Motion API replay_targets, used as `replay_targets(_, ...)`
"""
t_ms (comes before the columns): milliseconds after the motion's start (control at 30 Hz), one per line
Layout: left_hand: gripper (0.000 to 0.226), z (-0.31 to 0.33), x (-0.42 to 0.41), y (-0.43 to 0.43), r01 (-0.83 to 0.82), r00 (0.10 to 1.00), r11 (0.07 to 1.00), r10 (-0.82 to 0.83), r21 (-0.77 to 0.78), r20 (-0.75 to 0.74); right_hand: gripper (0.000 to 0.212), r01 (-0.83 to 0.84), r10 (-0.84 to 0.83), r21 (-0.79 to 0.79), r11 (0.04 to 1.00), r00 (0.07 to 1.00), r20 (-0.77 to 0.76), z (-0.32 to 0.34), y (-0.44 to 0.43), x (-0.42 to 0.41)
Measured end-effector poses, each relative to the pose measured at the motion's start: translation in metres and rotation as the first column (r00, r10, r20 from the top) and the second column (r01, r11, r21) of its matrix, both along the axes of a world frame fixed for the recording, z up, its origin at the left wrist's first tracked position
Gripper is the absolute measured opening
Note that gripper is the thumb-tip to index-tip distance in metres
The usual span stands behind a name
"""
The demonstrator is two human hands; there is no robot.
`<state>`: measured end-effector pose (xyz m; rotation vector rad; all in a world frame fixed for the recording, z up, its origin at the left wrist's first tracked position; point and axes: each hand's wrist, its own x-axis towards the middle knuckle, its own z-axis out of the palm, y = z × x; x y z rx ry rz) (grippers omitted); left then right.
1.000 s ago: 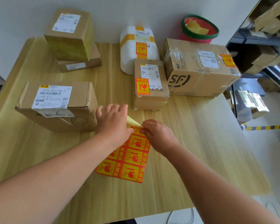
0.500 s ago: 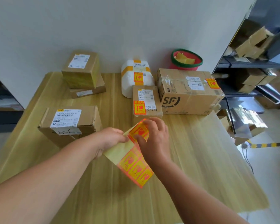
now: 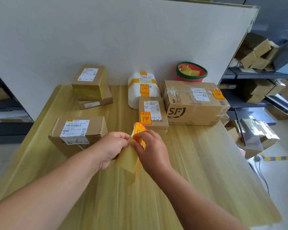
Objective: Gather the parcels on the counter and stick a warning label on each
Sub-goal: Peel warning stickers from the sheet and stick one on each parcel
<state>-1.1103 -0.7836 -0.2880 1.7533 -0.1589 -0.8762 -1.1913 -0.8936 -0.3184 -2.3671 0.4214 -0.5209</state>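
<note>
Parcels on wooden counter (image 3: 198,163): SF carton (image 3: 195,103), white foam box (image 3: 142,89), small box (image 3: 152,112) labelled; left box (image 3: 76,131), stacked boxes (image 3: 90,85) unlabelled. Left hand (image 3: 111,148) pinches backing sheet (image 3: 127,159); right hand (image 3: 150,150) pinches warning label (image 3: 139,129), above counter.

Both forearms are bare from the lower edge of the picture, at 7 and 5 o'clock, up to the wrists, with no sleeve in sight. The left hand (image 3: 112,147) and right hand (image 3: 150,149) are bare too: no gloves, rings, watch or bands show. The fingernails that show look short and plain.
</note>
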Motion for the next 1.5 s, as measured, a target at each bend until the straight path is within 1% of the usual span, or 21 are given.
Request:
replay_targets(67,0.022,0.002,-0.002,0.000,0.002,1.000,1.000,-0.002,-0.011,0.016,0.023,-0.010,0.010,0.003,1.000,1.000,-0.006,0.001,0.001,0.000)
replay_targets(167,0.015,0.002,-0.003,0.002,-0.014,0.995,1.000,0.014,-0.005,0.101,0.020,-0.016,0.016,0.014,1.000,1.000,-0.003,0.002,0.003,0.001)
replay_targets(300,0.022,0.000,-0.004,0.002,-0.040,0.978,0.999,0.037,0.010,0.203,0.015,-0.020,0.020,0.015,1.000,1.000,0.000,0.002,0.004,0.002)
replay_targets(433,0.022,-0.001,-0.004,0.003,-0.038,0.974,0.999,0.033,0.018,0.226,0.014,-0.027,0.027,-0.001,1.000,1.000,0.000,0.002,0.003,0.003)
replay_targets(533,0.023,-0.001,-0.004,0.004,-0.037,0.972,0.999,0.030,0.026,0.234,0.014,-0.027,0.027,0.031,0.999,1.000,0.001,0.002,0.003,0.004)
replay_targets(633,0.022,-0.003,-0.003,0.004,-0.036,0.970,0.998,0.025,0.042,0.240,0.014,-0.010,0.011,0.116,0.993,1.000,-0.009,0.002,0.002,0.006)
replay_targets(700,0.020,-0.005,-0.002,0.004,-0.038,0.973,0.998,0.024,0.059,0.231,0.012,0.028,-0.021,0.239,0.971,0.999,-0.028,0.000,0.001,0.007)
replay_targets(800,0.017,-0.014,-0.002,0.007,-0.075,0.976,0.990,0.048,0.117,0.212,0.016,0.116,-0.105,0.411,0.904,0.993,-0.050,-0.004,-0.006,0.008)
replay_targets(900,0.015,-0.028,-0.001,0.011,-0.127,0.981,0.977,0.099,0.169,0.165,0.020,0.170,-0.153,0.465,0.868,0.985,-0.075,-0.008,-0.015,0.008)
replay_targets(1033,0.021,-0.049,0.001,0.012,-0.180,0.981,0.954,0.158,0.241,0.110,0.024,0.213,-0.185,0.453,0.866,0.977,-0.106,-0.012,-0.025,0.009)
replay_targets(1133,0.026,-0.061,0.001,0.010,-0.178,0.983,0.949,0.160,0.261,0.086,0.023,0.244,-0.211,0.418,0.875,0.970,-0.124,-0.014,-0.029,0.010)
replay_targets(1267,0.028,-0.068,0.006,0.010,-0.168,0.985,0.948,0.152,0.270,0.076,0.018,0.253,-0.204,0.314,0.915,0.962,-0.179,-0.013,-0.034,0.011)
replay_targets(1400,0.028,-0.067,0.017,0.012,-0.151,0.986,0.945,0.125,0.290,0.107,0.021,0.244,-0.198,0.182,0.953,0.951,-0.237,-0.006,-0.038,0.020)
replay_targets(1500,0.026,-0.066,0.023,0.014,-0.125,0.987,0.942,0.086,0.311,0.135,0.019,0.224,-0.197,0.099,0.970,0.954,-0.227,0.001,-0.037,0.028)
